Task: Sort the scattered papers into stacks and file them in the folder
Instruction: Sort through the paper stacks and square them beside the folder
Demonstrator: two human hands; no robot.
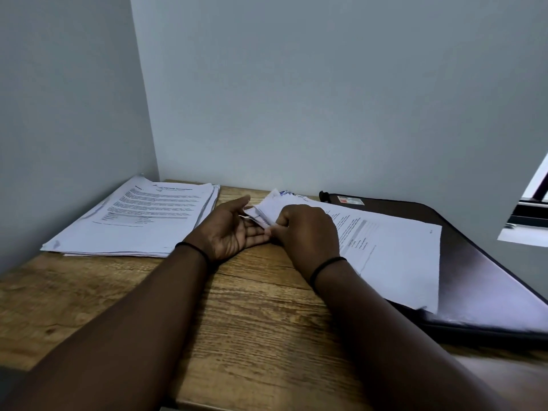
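A thick stack of printed papers (139, 218) lies at the back left of the wooden table (252, 315). A looser pile of papers (394, 256) rests partly on a dark zip folder (486, 280) at the right. My left hand (231, 229) lies palm up under the near left corner of that pile, fingers straight, thumb by the paper edges. My right hand (305, 232) curls over the same corner and pinches the sheets there. Both wrists wear a black band.
Grey walls close the table in at the left and the back. A window frame (530, 215) shows at the far right. Bare wood lies between the two paper piles and along the near edge.
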